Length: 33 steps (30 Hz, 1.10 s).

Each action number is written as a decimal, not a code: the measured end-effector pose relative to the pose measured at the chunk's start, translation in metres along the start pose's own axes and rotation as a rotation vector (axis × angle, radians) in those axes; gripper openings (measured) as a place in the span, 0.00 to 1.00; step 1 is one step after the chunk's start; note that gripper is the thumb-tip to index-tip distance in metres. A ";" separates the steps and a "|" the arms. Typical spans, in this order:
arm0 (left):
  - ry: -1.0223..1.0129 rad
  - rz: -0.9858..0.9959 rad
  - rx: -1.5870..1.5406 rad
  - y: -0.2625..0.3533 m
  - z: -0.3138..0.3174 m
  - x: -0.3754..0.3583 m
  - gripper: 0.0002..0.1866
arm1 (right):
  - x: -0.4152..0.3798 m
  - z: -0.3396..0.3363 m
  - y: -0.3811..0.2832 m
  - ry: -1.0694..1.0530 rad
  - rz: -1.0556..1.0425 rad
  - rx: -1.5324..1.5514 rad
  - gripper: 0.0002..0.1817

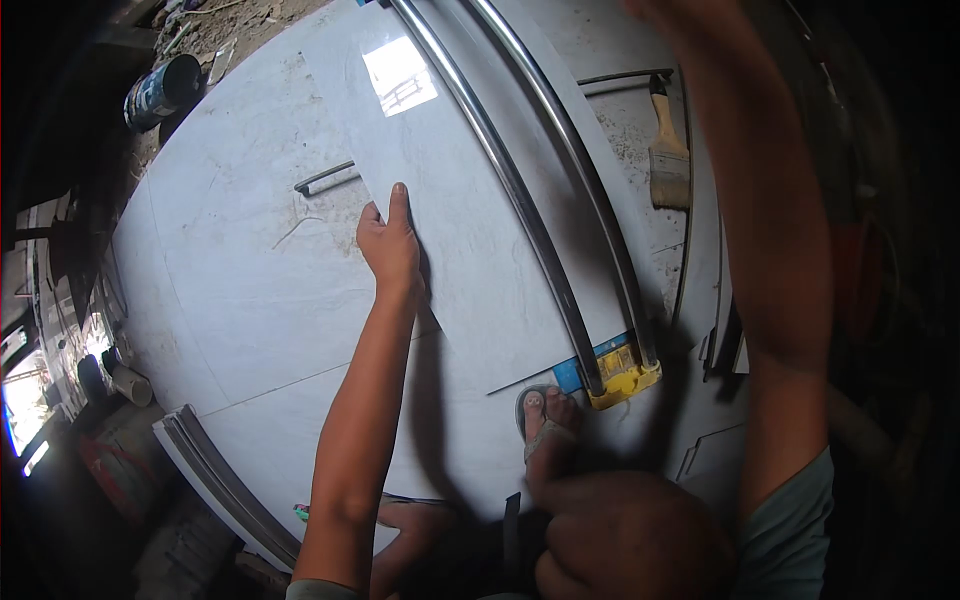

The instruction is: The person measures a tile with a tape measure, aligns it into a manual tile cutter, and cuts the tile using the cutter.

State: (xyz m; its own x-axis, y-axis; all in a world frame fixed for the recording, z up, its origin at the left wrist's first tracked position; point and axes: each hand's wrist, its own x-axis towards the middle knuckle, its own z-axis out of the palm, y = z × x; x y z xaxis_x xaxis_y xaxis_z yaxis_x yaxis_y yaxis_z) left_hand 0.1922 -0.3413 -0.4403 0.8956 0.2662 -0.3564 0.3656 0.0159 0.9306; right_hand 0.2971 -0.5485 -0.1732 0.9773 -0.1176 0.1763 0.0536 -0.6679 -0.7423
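Note:
My left hand [390, 243] lies flat, fingers together, on the left edge of a glossy grey tile strip [470, 240] that rests on larger grey tiles [240, 280]. It grips nothing. A long metal straightedge [545, 215] lies lengthwise on the strip to the right of that hand, and its near end has a yellow cap [625, 377] beside a blue piece [569, 374]. My right forearm [770, 220] reaches up along the right side. Its hand is cut off by the top edge of the frame.
A paintbrush [668, 152] lies at the upper right. A short metal rod [325, 178] sits left of the strip. A paint can [160, 90] lies at the far left. Stacked tile strips [215, 475] lean at the lower left. My sandalled foot [545, 418] stands by the yellow cap.

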 end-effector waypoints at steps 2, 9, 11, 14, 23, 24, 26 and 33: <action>0.002 -0.032 -0.018 0.003 0.002 -0.002 0.23 | -0.007 -0.004 0.015 -0.040 -0.115 0.051 0.15; 0.014 -0.026 -0.097 0.000 0.002 0.000 0.19 | -0.090 -0.036 0.050 -0.142 -0.256 -0.222 0.33; 0.025 -0.052 -0.124 0.005 0.003 -0.003 0.17 | -0.120 -0.044 0.022 -0.169 -0.001 -0.088 0.26; 0.052 -0.068 -0.105 0.003 0.002 0.001 0.16 | -0.158 -0.049 0.012 -0.147 0.143 0.153 0.25; 0.098 -0.092 -0.060 0.003 -0.001 0.016 0.17 | -0.182 -0.060 0.007 -0.223 0.320 0.221 0.31; 0.093 -0.087 -0.059 0.001 -0.001 0.017 0.18 | -0.182 -0.059 0.009 -0.228 0.321 0.211 0.32; 0.096 -0.081 -0.057 -0.003 -0.002 0.019 0.18 | -0.181 -0.057 0.011 -0.241 0.332 0.183 0.33; 0.102 -0.054 -0.106 -0.005 0.000 0.016 0.18 | -0.179 -0.056 0.010 -0.250 0.324 0.202 0.34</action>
State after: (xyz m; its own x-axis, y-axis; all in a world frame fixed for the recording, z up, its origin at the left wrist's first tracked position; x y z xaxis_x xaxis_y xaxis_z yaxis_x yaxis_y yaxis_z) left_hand 0.2047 -0.3372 -0.4506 0.8430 0.3585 -0.4011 0.3792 0.1331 0.9157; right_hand 0.1114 -0.5754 -0.1758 0.9683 -0.0995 -0.2290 -0.2487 -0.4661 -0.8491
